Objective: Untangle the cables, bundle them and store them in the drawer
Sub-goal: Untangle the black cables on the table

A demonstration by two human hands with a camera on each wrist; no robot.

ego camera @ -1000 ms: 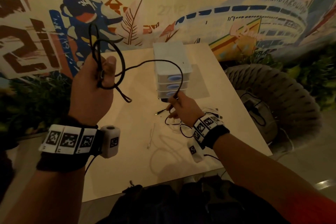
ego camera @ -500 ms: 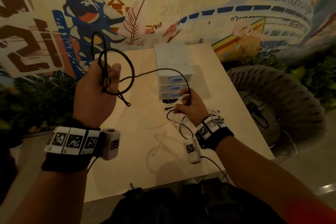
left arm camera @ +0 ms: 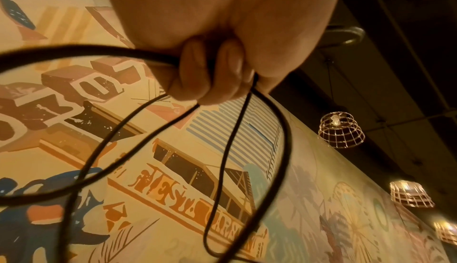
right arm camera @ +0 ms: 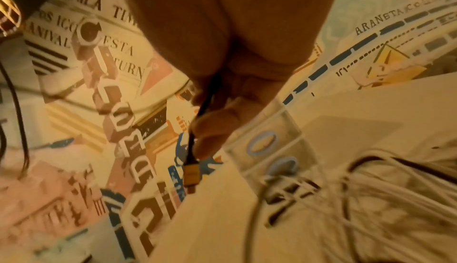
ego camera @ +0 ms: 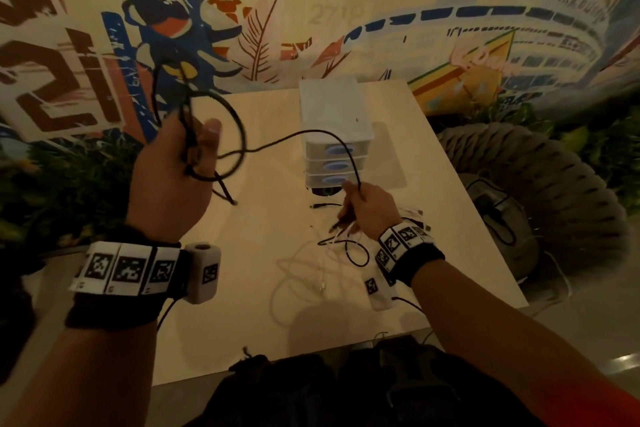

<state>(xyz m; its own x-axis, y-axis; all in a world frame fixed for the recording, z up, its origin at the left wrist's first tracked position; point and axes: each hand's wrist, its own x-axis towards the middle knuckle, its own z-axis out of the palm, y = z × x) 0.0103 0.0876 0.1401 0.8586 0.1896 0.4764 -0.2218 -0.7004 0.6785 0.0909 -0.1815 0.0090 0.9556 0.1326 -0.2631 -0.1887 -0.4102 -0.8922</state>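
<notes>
My left hand (ego camera: 180,163) is raised at the table's left and grips loops of a black cable (ego camera: 239,135); the left wrist view shows curled fingers (left arm camera: 197,71) clamping the black cable (left arm camera: 284,149) coils. The cable arcs right over the small white drawer unit (ego camera: 334,128) down to my right hand (ego camera: 367,208), which pinches it near its end. In the right wrist view the fingers (right arm camera: 215,128) hold the black cable just above its plug (right arm camera: 191,173). More tangled white and black cables (ego camera: 332,253) lie on the table (ego camera: 263,322) under the right hand.
The drawer unit has three shut drawers with blue handles (ego camera: 337,165). A painted mural wall (ego camera: 311,10) stands behind the table. A round woven seat (ego camera: 540,191) with a dark device and cord sits to the right. A dark bag (ego camera: 311,392) lies at the near edge.
My left hand has lifted a little and the coils have widened. My right hand has slid along the cable toward its end, staying in front of the drawers.
</notes>
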